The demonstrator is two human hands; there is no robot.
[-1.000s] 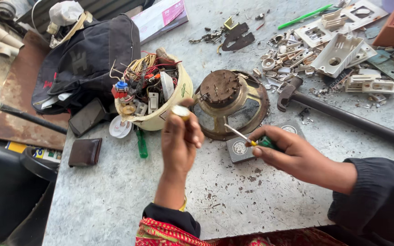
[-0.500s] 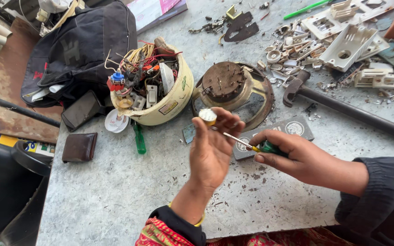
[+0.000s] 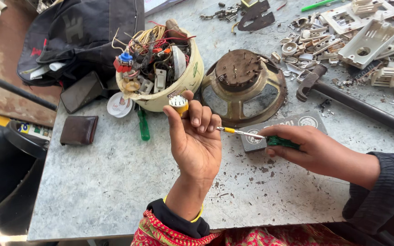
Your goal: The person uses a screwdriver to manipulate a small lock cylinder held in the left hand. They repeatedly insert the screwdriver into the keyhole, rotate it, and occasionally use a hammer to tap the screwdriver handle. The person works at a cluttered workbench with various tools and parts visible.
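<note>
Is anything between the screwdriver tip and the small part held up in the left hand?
Nothing visible. The screwdriver in the right hand points at the left hand, which pinches the small part above the table; its tip sits by the fingers.

Single head cam, steep look-down from above my chest, facing forward across the scratched grey metal tabletop (image 3: 115, 182). Close range: my left hand (image 3: 194, 141) and right hand (image 3: 315, 150) fill the centre. No second view.

A small round part (image 3: 178, 102) with a white face and yellow body is held upright above the tabletop (image 3: 115, 182). A green-handled screwdriver (image 3: 256, 136) is held level, its tip pointed leftward.
</note>
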